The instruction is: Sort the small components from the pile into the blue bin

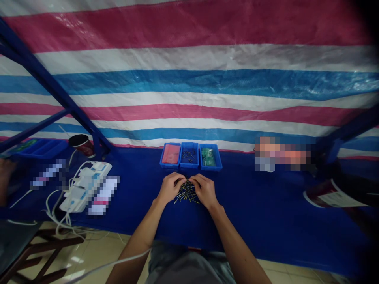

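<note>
Both hands meet over a loose pile of thin, stick-like pieces (187,195), some yellowish and some dark, on the blue tabletop (251,221). My left hand (171,187) is closed in a pinch at the pile's upper left. Opposite it, my right hand (205,189) also pinches, its fingertips close to the left ones. Whatever is between the fingertips is too small to make out. Just beyond the hands stand three blue bins: one with a flat pink stack (171,154), one with thin dark pieces (188,155), and one with green pieces (209,157).
Left of me lie a white power strip (85,187) with cables and a dark cup (82,145). A blue tray (44,148) and another person's hand (6,173) are farther left. A large cup (331,194) lies at right. Striped sheeting (189,83) hangs behind.
</note>
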A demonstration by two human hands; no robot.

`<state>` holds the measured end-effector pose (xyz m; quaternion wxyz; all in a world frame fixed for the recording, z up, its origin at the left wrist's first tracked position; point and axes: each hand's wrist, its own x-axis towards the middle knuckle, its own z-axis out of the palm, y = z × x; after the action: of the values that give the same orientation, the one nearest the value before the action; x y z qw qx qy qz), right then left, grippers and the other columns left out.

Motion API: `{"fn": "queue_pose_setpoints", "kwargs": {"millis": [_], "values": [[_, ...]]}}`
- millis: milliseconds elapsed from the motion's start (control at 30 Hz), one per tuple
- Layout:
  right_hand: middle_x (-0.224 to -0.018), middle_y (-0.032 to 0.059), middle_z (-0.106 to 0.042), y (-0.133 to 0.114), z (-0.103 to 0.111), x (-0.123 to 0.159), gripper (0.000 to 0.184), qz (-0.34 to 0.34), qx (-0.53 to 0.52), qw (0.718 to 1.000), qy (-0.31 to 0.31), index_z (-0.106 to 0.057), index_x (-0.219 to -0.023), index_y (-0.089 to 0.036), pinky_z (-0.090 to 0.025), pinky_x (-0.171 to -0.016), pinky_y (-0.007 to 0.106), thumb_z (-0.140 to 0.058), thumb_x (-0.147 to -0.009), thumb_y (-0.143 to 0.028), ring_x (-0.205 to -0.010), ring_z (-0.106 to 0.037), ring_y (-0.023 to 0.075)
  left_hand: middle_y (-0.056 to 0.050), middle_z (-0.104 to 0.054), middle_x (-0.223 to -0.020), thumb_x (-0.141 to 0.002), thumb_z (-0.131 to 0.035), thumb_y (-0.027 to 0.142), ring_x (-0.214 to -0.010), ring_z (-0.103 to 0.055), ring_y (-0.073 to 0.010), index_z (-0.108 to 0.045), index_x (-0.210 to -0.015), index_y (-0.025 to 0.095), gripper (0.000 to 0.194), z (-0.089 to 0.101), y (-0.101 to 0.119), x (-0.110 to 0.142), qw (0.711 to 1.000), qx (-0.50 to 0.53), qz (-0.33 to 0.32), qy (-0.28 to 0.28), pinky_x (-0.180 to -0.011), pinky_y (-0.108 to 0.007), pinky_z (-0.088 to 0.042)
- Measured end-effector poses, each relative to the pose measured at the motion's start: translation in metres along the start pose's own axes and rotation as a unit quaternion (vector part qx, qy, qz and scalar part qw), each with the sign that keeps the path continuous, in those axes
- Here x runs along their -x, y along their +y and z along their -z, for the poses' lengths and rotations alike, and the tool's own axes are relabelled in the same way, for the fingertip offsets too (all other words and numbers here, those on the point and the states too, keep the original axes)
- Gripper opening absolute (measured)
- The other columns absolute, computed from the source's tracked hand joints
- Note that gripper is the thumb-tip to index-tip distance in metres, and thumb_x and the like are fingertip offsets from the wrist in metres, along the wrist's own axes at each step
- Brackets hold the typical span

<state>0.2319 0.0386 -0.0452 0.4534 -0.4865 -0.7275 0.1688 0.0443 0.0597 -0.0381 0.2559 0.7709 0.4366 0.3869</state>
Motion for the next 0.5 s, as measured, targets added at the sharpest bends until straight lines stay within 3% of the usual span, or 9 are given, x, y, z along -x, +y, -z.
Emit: {"fn": "queue_pose_setpoints", "kwargs": {"millis": [500], "values": [[-0.095, 0.0046, -0.074, -0.0025, 0.0011, -0.0010, 0.024, -0.004, -0.060, 0.998, 0.028, -0.075, -0.098, -0.024, -0.054, -0.082, 0.030, -0.051, -0.100, -0.023, -0.087, -0.070, 0.0184, -0.002, -0.067, -0.077, -0.096, -0.059, 0.026, -0.070, -0.058, -0.0131, -0.070, -0.085, 0.018, 0.018, 0.0022, 0.0025, -0.0007, 1.000, 0.001, 0.010, 0.010, -0.066, -0.024, -0.042]]}}
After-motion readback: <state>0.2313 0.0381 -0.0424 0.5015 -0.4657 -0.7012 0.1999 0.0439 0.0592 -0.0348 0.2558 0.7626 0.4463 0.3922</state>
